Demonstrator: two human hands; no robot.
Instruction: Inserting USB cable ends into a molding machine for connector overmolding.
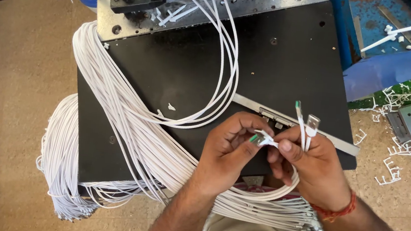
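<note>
From overhead, both hands meet above the black table [179, 72]. The left hand [230, 146] pinches a small white plastic piece [264, 138] at its fingertips, pointing rightwards. The right hand [312, 165], touching it, is clenched around white cable ends whose metal plug [311, 125] stands upright just beside. A big bundle of white cables [114, 116] trails off left.

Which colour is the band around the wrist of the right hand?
The wrist band on the right hand is red-orange, a thin cord; the head view shows it clearly.
</note>
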